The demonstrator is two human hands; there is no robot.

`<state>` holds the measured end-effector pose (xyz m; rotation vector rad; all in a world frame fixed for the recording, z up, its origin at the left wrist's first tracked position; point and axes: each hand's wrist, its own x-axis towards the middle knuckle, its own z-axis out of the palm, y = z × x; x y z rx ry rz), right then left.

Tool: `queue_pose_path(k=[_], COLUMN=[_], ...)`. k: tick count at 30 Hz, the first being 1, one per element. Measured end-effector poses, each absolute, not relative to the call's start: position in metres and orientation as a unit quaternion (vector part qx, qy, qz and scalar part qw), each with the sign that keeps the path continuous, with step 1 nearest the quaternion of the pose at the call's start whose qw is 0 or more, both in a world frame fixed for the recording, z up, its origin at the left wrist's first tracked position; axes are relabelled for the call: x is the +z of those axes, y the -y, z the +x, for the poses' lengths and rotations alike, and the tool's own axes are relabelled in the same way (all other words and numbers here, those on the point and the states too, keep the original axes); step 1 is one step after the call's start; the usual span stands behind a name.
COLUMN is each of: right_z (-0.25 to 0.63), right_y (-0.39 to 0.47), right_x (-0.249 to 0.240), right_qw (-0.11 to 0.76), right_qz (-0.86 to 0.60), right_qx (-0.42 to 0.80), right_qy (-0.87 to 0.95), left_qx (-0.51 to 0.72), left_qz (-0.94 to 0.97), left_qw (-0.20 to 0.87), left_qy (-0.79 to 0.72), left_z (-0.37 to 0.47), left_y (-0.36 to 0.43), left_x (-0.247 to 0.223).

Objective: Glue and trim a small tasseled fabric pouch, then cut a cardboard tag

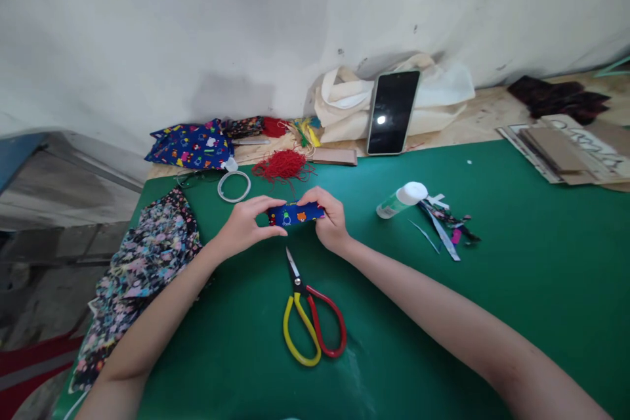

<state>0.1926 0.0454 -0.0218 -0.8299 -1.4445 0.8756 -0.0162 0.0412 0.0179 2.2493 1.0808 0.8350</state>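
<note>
Between both hands is a small flat piece covered in blue printed fabric (295, 214), with a bear and other coloured figures on it. My left hand (246, 226) grips its left end, thumb below and fingers above. Around its right end my right hand (331, 218) is closed, with the fingers curled. Just below the hands, scissors (297, 282) with one yellow and one red handle lie on the green tabletop (236, 341), blades pointing away from me. What is inside the fabric piece, if anything, is hidden.
A glue stick (401, 199) and fabric scraps (447, 226) lie to the right. Floral fabric (142, 275) covers the left edge. Behind are red thread (283, 165), a tape roll (234, 186), blue printed fabric (191, 146) and a leaning phone (394, 111). Cardboard pieces (556, 151) lie far right.
</note>
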Motion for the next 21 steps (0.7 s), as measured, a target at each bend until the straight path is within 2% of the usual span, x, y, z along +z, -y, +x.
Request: queue_pose_path(k=[4, 10, 16, 21], right_z=[0.189, 0.185, 0.185, 0.186], right_y=[-0.046, -0.053, -0.052, -0.05], right_x=[-0.025, -0.03, -0.026, -0.024], right_qw=[0.577, 0.562, 0.538, 0.514], right_qz=[-0.394, -0.444, -0.448, -0.45], right_qx=[0.411, 0.466, 0.484, 0.489], right_qy=[0.586, 0.519, 0.525, 0.543], left_qx=[0.234, 0.248, 0.185, 0.129], left_qz=[0.896, 0.849, 0.841, 0.857], left_qw=[0.066, -0.077, -0.057, -0.036], left_qy=[-0.372, -0.46, -0.505, -0.497], left_z=[-0.021, -0.055, -0.078, -0.067], left_y=[-0.045, -0.132, -0.252, -0.289], left_x=[0.033, 0.064, 0.078, 0.075])
